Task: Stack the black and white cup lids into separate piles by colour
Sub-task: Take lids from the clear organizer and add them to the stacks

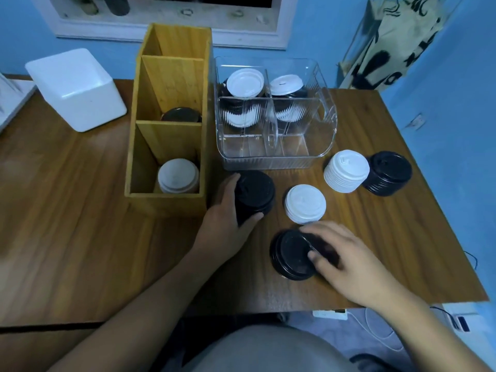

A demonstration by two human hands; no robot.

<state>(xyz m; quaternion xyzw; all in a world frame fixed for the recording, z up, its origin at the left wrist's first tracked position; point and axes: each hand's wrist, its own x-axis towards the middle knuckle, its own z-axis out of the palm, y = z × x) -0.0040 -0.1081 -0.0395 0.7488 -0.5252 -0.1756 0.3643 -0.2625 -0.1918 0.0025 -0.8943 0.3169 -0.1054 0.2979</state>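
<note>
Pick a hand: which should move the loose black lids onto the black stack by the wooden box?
Right, probably. The right hand pinches the loose black lids between fingers and thumb, while the left hand grips the black stack close by, steadying it.

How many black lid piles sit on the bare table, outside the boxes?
3. A tall pile in the left hand by the wooden box; a low pile in the right hand; a far-right pile beside a white pile. Lids inside the boxes are partly hidden.

Blk lid stack (pixel 253 196); wht lid stack (pixel 346 170); yellow wood organiser (pixel 166 146); blue wall (pixel 442 89).
</note>
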